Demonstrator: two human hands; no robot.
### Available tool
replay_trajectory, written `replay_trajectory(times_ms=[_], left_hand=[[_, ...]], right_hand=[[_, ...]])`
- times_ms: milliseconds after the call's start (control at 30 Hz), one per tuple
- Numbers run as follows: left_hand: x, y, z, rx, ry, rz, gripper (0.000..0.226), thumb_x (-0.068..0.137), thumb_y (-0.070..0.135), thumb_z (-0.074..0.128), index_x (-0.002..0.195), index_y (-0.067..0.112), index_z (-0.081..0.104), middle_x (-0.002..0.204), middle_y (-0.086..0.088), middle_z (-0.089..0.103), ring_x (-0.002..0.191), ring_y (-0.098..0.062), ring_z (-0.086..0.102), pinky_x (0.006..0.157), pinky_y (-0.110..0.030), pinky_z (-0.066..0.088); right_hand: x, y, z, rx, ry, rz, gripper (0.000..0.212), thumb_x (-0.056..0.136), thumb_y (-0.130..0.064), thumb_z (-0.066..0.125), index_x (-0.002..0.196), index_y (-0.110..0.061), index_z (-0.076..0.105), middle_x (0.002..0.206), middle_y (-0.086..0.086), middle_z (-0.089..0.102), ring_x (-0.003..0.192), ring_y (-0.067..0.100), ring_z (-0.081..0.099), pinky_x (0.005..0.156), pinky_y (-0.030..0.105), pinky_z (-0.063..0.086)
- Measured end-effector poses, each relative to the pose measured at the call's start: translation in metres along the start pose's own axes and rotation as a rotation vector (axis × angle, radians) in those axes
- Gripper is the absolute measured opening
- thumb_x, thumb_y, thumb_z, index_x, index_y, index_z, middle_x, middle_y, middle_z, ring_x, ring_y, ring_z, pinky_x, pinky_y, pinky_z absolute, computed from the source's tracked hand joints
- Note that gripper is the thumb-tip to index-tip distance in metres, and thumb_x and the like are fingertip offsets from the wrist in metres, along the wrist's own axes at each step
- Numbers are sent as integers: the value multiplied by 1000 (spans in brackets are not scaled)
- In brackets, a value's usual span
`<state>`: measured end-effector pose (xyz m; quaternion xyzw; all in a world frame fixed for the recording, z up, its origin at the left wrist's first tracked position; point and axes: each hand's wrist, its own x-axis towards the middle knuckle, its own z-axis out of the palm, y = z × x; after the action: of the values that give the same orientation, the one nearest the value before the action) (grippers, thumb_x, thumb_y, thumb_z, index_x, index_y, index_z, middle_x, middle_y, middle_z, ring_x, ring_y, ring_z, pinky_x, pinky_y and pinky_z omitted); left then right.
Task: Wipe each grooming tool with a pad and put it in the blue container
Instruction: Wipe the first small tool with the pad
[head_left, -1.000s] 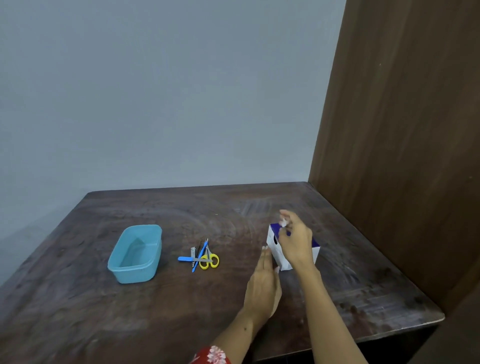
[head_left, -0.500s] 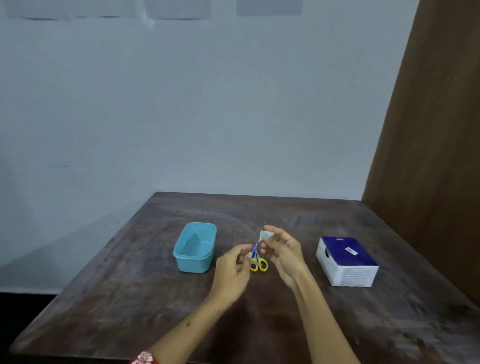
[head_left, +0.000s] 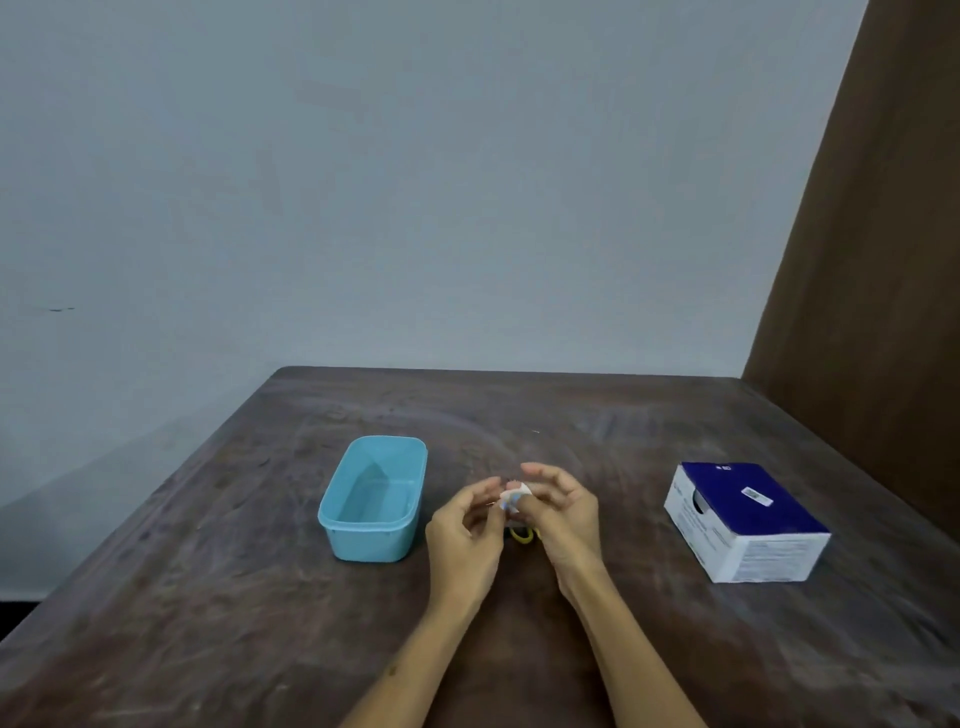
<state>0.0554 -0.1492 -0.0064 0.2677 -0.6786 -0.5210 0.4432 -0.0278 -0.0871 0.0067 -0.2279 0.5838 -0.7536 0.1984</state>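
Observation:
A small white pad packet (head_left: 514, 496) with a blue mark is pinched between my left hand (head_left: 467, 535) and my right hand (head_left: 563, 512), held just above the table. Both hands meet on it at their fingertips. Below them lie the grooming tools; only the yellow handle of the scissors (head_left: 522, 535) shows, the other tools are hidden behind my hands. The blue container (head_left: 332, 512) stands to the left of my hands, with nothing visible inside.
A blue-and-white pad box (head_left: 748, 525) sits on the dark wooden table (head_left: 208, 623) to the right. A brown wooden panel (head_left: 872, 260) rises along the table's right side. A grey wall stands behind.
My right hand took a pad packet out of the box and carried it left. My left hand came up to it, and both now hold it over the tools. The head view turned left.

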Motion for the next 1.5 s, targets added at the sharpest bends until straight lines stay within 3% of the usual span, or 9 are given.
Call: replay_trajectory(times_ms=[200,467,600,800,900,1000,1167,1300,1500], left_hand=[[6,-8,1,66,17,100,26,82,2,63,102,16,70,90,7,72,83,0,67,73,-19,55],[0,-10,1,555,-5,379,22,77,9,67,98,15,71,107,-2,66,110,-20,54,91,-20,39],[-9,-9,4,934,-73,464,17,66,24,69,82,22,75,121,-12,62,123,-36,50,99,-48,41],[-10,-11,9,1123,-136,382,25,78,16,57,100,16,70,145,-9,41,142,-28,19,115,-48,2],[-10,-8,8,1150,-123,363,15,73,13,66,86,17,72,136,-7,51,139,-28,29,113,-50,13],[-8,-9,8,1093,-22,524,16,59,12,79,69,20,71,108,-5,67,114,-27,57,97,-46,33],[-9,-5,-2,640,70,569,25,88,28,43,100,24,65,84,1,67,68,-19,64,54,-34,52],[-6,-3,-5,271,64,456,21,89,15,57,107,15,68,90,0,69,79,-5,62,68,-17,51],[-13,0,-3,135,-85,324,37,86,-2,57,113,21,66,90,3,62,83,-10,63,71,-24,54]], right_hand=[[5,1,-1,-130,29,-161,29,77,5,68,89,-20,60,66,2,70,62,15,68,52,22,50],[5,4,-27,-573,513,-376,29,79,13,51,75,-10,70,84,5,69,79,17,64,66,-5,33],[-3,12,-26,-731,380,-341,30,79,12,48,85,-4,73,98,8,69,91,21,64,73,6,33],[-1,14,-27,-742,413,-370,30,80,9,50,87,-9,74,98,3,71,94,20,64,81,23,44],[-1,12,-26,-722,445,-390,26,80,8,55,89,-7,74,98,4,71,92,20,65,78,18,41],[-2,12,-25,-648,467,-405,23,79,7,60,88,-9,74,94,4,72,87,19,66,76,19,43],[-4,14,-15,-547,435,-462,23,79,5,63,84,-14,74,84,-2,71,76,12,66,71,18,49],[-15,16,2,-445,328,-498,23,77,6,63,84,-13,74,81,-8,67,73,2,65,70,15,52],[-21,18,8,-393,289,-539,21,76,1,66,84,-16,73,84,-7,68,78,3,66,72,22,54]])
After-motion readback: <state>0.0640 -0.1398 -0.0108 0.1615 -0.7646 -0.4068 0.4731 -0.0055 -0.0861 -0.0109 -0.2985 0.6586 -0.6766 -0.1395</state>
